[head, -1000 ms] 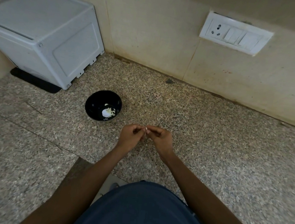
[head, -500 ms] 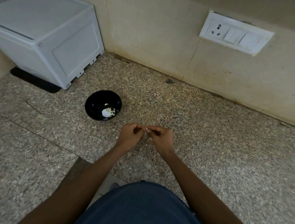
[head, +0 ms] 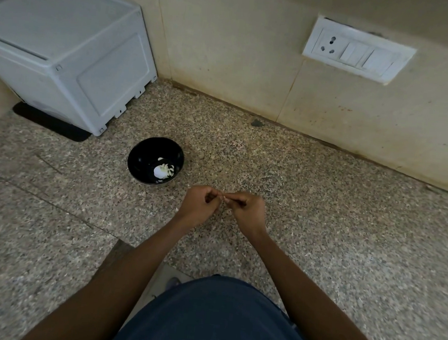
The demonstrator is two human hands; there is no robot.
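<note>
Small piece (head: 223,196) between left hand (head: 197,208) and right hand (head: 245,211), bowl (head: 140,158) on counter (head: 322,204) behind-left, box (head: 66,50) beyond it.

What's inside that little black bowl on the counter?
The black bowl holds a small heap of white pieces, off to one side. What they are is unclear, and anything under the heap is covered.

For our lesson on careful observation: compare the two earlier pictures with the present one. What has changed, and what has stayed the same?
Nothing has visibly changed. The left hand and right hand stay fingertip to fingertip, pinching a small pale bit too small to identify. The black bowl with white pieces inside stays put on the speckled stone counter.
</note>
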